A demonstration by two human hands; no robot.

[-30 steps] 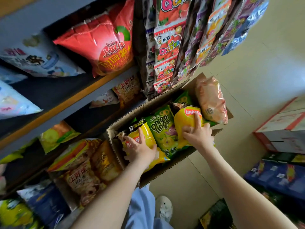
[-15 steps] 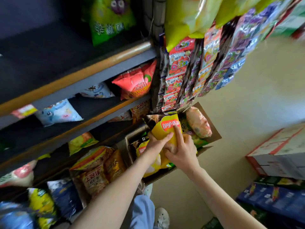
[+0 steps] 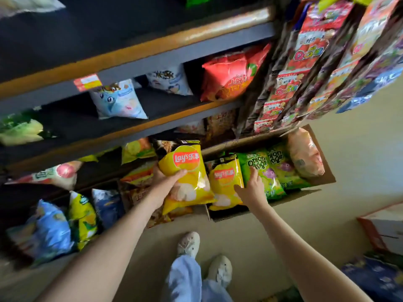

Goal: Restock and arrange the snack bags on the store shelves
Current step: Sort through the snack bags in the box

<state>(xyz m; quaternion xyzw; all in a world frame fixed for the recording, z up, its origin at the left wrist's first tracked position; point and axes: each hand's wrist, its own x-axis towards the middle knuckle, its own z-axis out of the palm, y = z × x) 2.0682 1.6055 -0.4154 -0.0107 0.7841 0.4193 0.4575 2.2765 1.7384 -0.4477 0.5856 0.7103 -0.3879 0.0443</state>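
My left hand (image 3: 166, 182) grips a yellow Lay's chip bag (image 3: 187, 168) from its lower left side and holds it upright in front of the lower shelves, just left of the cardboard box (image 3: 318, 182). A second yellow Lay's bag (image 3: 224, 179) stands in the box's left end. My right hand (image 3: 250, 188) holds that bag at its right edge, thumb on the front and fingers slipped between it and a green onion-rings bag (image 3: 259, 164). A pale pink snack bag (image 3: 305, 155) lies at the box's right end.
Grey shelves (image 3: 152, 62) with orange edges hold a red bag (image 3: 231, 73) and pale blue bags (image 3: 115, 101), with mixed bags lower down. Strips of small snack packs (image 3: 305, 62) hang above the box. A red-and-white carton (image 3: 381, 227) is on the floor at right. My shoes (image 3: 189, 243) are below.
My left hand took over the lifted Lay's bag and carried it left, out of the box. My right hand let go and dropped to the second Lay's bag in the box.
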